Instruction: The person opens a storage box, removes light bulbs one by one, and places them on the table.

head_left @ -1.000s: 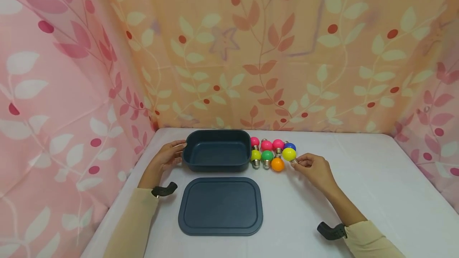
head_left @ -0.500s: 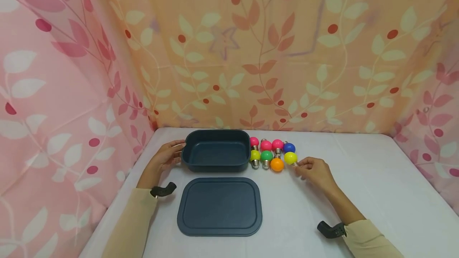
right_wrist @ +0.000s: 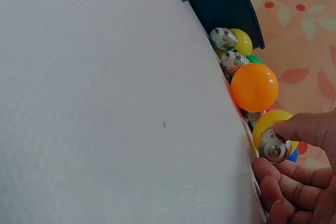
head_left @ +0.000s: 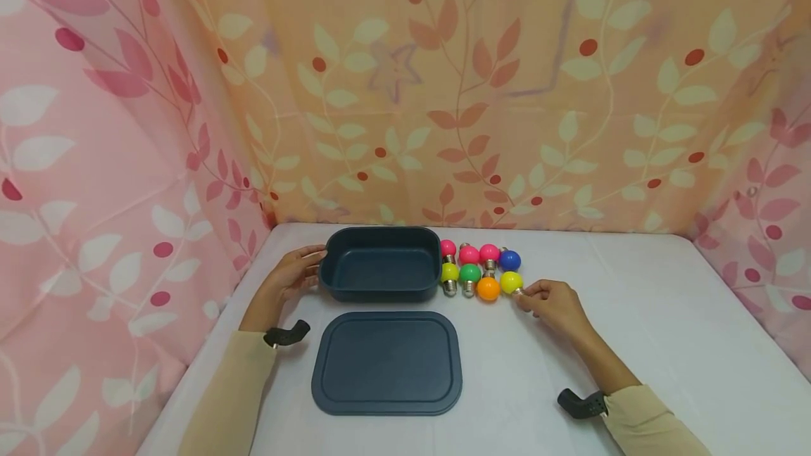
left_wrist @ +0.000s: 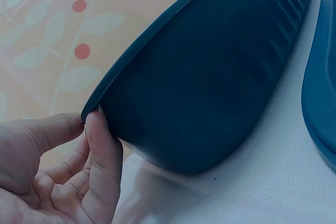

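Note:
My left hand [head_left: 294, 271] is at the left end of a dark blue rectangular container [head_left: 380, 293]. In the left wrist view, thumb and finger pinch the rim of that container [left_wrist: 194, 93]. My right hand [head_left: 556, 305] pinches the metal screw base of a yellow light bulb [head_left: 511, 282], its round end pointing left. The right wrist view has this yellow bulb [right_wrist: 275, 148] between thumb and fingers, low at the table. Directly left lie several other bulbs, among them an orange bulb [head_left: 488, 289], a green bulb [head_left: 470, 273] and a blue bulb [head_left: 510, 260].
A dark blue flat lid [head_left: 387, 363] lies in front of the container. Pink bulbs [head_left: 469, 255] form the back row, and another yellow bulb [head_left: 449, 272] sits against the container's right side. White cloth [head_left: 665, 315] covers the table; a patterned curtain [head_left: 475, 90] hangs behind.
The right hand has lowered the yellow bulb slightly toward the front, from against the blue bulb to beside the orange one. The left hand stays at the container's rim.

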Motion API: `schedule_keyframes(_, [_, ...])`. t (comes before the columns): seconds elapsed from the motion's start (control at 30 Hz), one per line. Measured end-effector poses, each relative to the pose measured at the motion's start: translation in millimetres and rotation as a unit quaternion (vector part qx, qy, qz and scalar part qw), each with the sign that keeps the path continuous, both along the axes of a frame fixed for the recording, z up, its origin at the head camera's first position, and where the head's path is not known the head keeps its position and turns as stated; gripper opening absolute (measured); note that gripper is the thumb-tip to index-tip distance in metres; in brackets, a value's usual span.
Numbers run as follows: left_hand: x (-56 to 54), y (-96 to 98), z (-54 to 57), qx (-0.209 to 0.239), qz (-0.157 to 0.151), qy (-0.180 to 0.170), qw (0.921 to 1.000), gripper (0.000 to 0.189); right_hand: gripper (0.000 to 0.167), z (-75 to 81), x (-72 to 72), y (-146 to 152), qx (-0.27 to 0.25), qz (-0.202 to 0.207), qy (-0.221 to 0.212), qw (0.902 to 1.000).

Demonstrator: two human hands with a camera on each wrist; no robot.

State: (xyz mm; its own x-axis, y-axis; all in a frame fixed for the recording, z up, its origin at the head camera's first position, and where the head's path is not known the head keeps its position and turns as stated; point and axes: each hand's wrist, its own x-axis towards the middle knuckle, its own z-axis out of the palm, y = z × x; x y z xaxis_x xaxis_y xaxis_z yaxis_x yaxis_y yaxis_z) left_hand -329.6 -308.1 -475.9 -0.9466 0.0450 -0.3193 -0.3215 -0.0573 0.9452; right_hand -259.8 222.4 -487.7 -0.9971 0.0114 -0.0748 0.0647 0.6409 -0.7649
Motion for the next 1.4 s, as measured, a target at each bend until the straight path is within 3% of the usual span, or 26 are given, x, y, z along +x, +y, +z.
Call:
schedule_keyframes(0.2, [0.8,-0.6,0.5,0.009,-0.002,0.007,0.9999,0.045,0.039,0.2,-0.7,-1.3,0.004,0.007,-0.007,0.9999])
schedule_keyframes(0.43, [1.9,-1.1,-0.3,0.021,-0.003,0.006,0.9998,0.045,0.04,-2.2,-2.6,-0.9,0.021,0.015,0.013,0.9996])
schedule_keyframes(1.17, [0.6,0.7,-0.4,0.013,-0.008,0.005,0.9999,0.047,0.042,-6.9,-3.9,0.8,0.047,0.014,0.021,0.9986])
schedule_keyframes(1.4, [0.5,-2.1,-1.7,0.019,-0.009,-0.004,0.9998,0.026,0.041,-8.0,-4.8,0.9,0.056,0.012,0.035,0.9977])
